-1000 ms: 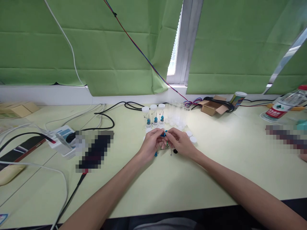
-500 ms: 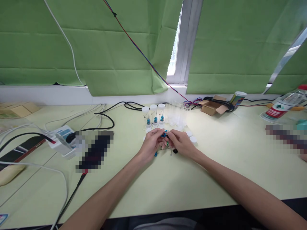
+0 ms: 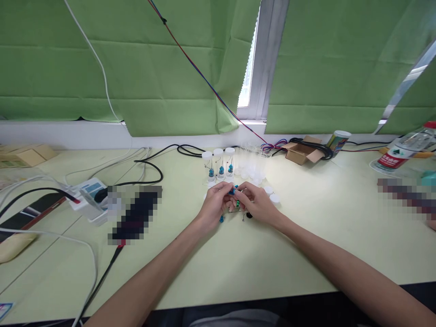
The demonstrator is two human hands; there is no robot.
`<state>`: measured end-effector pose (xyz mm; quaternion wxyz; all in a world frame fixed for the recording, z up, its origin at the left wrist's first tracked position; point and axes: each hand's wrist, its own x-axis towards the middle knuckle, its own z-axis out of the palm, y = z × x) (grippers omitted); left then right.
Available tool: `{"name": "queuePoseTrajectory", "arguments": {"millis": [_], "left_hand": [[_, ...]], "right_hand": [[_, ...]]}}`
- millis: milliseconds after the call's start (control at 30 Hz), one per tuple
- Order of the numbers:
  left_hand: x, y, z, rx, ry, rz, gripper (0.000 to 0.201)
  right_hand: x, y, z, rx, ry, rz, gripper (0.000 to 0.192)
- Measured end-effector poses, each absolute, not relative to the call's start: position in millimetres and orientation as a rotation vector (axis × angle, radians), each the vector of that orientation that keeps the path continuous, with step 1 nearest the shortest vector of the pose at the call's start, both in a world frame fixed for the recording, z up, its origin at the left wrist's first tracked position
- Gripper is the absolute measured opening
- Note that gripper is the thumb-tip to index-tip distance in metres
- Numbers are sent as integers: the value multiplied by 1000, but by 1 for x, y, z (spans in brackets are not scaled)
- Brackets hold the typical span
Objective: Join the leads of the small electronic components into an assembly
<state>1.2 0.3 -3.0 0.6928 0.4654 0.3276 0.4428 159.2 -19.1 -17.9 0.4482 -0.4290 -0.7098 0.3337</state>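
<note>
A white power strip is lying at the left of the pale green table; the left hand is meeting the right hand at the middle, fingers of both pinching a small blue component just above the table; behind them three capped vials are standing upright; farther right a cardboard box and a water bottle are sitting

Blue part (between both hands' fingers)
</note>
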Motion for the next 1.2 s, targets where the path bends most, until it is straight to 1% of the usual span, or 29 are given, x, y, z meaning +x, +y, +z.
{"name": "queuePoseTrajectory", "arguments": {"millis": [167,300,400,667,833,900,1067,1200], "left_hand": [[1,-1,-3,1062,736,967,26],[2,-2,-2,1084,729,954,27],[2,-3,-1,1089,737,945,27],[2,-2,-2,1046,749,939,26],[1,-1,-3,1027,740,981,24],[2,-1,-3,1027,741,990,23],[3,-1,-2,1045,740,977,25],[2,-2,0,1069,746,969,26]], "right_hand": [[159,-19,-18,-1064,-1766,832,30],[159,-18,-16,-1090,-1798,755,41],[159,-18,-16,-1105,-1813,742,45],[159,-17,-18,-1119,-1791,749,45],[159,-18,-17,-1096,-1766,806,28],[159,-19,-17,-1097,-1775,803,25],[159,-19,-17,-1073,-1782,822,27],[159,-19,-16,-1086,-1801,782,35]]}}
